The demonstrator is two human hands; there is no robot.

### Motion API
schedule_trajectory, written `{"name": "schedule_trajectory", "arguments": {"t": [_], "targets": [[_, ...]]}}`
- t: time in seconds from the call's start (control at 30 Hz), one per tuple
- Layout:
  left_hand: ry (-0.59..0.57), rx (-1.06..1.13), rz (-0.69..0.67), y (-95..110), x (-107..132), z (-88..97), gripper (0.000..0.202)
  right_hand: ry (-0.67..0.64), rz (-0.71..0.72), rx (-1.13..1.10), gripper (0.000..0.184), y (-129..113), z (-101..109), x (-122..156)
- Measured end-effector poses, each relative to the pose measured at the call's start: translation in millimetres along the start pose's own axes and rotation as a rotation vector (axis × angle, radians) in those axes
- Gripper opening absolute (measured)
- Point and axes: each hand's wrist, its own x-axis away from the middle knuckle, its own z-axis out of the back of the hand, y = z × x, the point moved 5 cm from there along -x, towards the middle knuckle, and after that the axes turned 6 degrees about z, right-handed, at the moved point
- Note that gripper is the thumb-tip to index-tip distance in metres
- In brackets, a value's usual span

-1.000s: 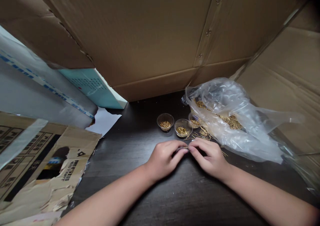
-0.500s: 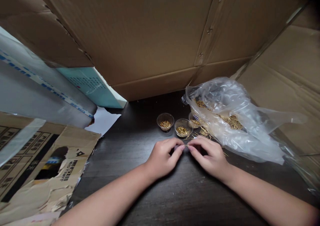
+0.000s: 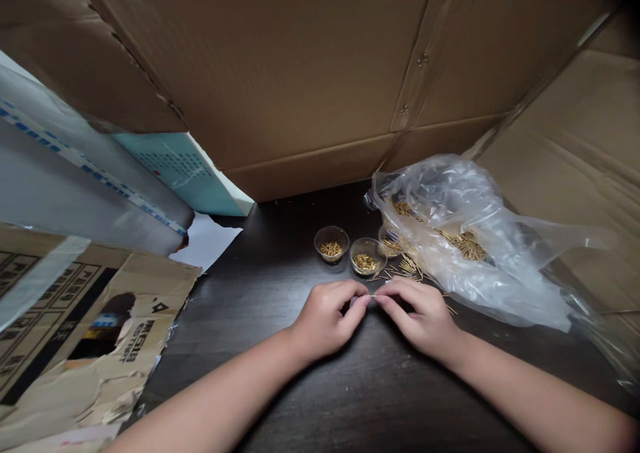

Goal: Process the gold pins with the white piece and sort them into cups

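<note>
3 cups (image 3: 317, 245) hold gold pieces (image 3: 365, 262), loose pins (image 3: 409, 266) and bagged pins (image 3: 470, 245) remain, while left hand (image 3: 321, 315) and right hand (image 3: 429, 318) pinch 1 thin pin (image 3: 373, 296).

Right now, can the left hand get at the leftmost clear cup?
Probably yes: the left hand is just on the near side of the leftmost clear cup, whose top is open, with only dark tabletop seen between. It seems occupied pinching a thin gold pin, though.

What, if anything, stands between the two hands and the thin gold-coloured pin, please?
Nothing visible does: the left hand and right hand pinch the thin gold-coloured pin between them, and the loose pins lie outside that gap.
</note>
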Motion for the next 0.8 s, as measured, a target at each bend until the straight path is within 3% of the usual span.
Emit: {"name": "schedule_trajectory", "arguments": {"t": [0.57,0.8], "targets": [[-0.025,-0.100,-0.195,9.3,5.6,-1.8,0.012,-0.053,-0.014,-0.035,0.018,0.5,-0.1,-0.6],[0.001,-0.136,-0.211,9.6,6.9,-1.2,0.010,-0.052,-0.014,-0.030,0.021,0.0,-0.3,-1.1]]}}
